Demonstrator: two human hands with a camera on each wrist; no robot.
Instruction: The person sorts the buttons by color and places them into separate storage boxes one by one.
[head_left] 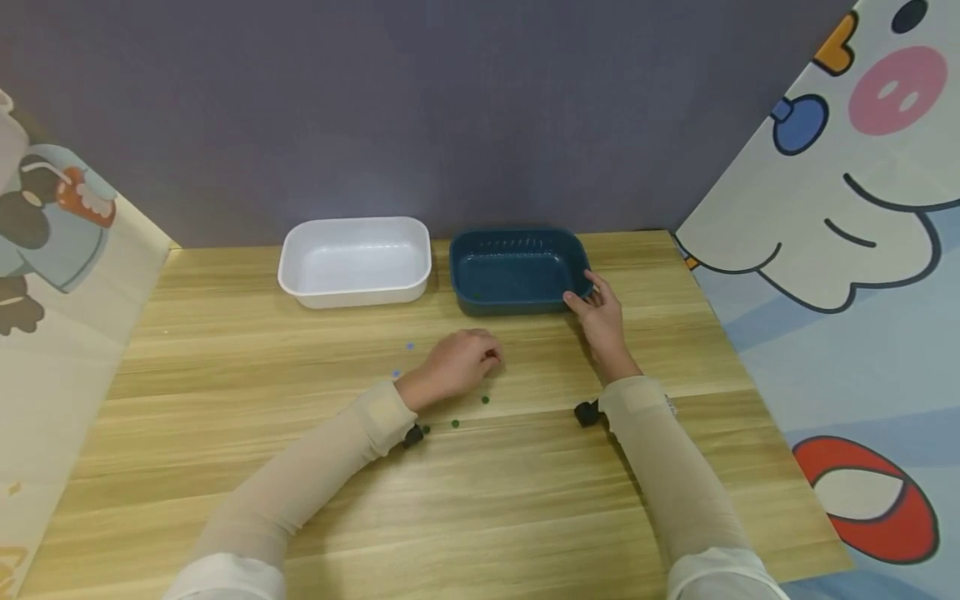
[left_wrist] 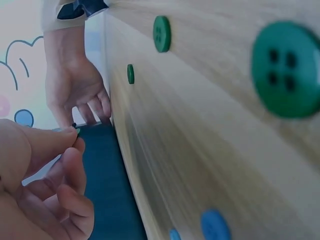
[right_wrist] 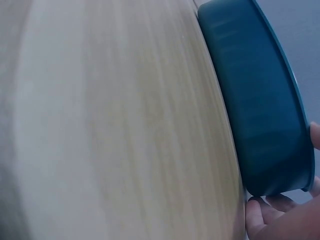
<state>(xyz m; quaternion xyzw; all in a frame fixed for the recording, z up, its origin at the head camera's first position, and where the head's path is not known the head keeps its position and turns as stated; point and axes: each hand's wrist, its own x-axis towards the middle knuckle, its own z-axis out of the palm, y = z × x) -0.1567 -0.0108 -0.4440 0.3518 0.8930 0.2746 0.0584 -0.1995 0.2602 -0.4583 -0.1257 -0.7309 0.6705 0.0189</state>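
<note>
My left hand (head_left: 461, 362) is over the middle of the table, pinching a small green button (left_wrist: 77, 131) between thumb and forefinger. The button is mostly hidden by the fingertips. My right hand (head_left: 603, 325) grips the near right corner of a dark teal plastic basin (head_left: 517, 307), thumb at the rim and other fingers along the outer side (right_wrist: 270, 212). Below the left hand lie green four-hole buttons, one nearest the right (head_left: 485, 400), another beside it (head_left: 455, 424) and a third by the wrist camera (head_left: 426, 429). Two blue buttons (head_left: 410, 346) lie left of that hand.
A white plastic basin (head_left: 360, 297) stands left of the teal one, both along the back of the wooden table (head_left: 525, 517). A grey partition (head_left: 480, 108) rises behind them. Cartoon-printed panels flank the table (head_left: 847, 242).
</note>
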